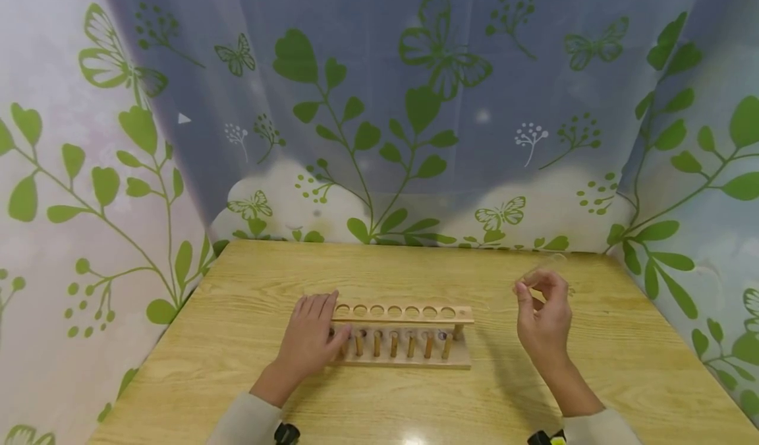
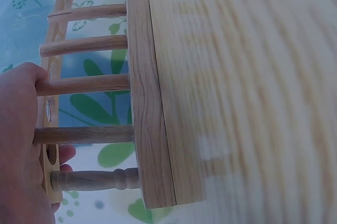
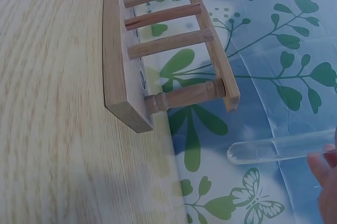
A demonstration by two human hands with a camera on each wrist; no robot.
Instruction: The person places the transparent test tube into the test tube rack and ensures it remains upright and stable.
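A wooden test tube rack stands upright on the table, with round holes along its top rail and a row of pegs along its base. At its left end my left hand grips the top rail; in the left wrist view, fingertips show behind the rail. To the right of the rack, raised above the table, my right hand pinches a clear glass test tube between thumb and fingers. The tube's rounded end points toward the rack side in the right wrist view.
The wood-grain table extends on all sides of the rack. Behind it and at both sides hang curtains printed with green leaves and butterflies.
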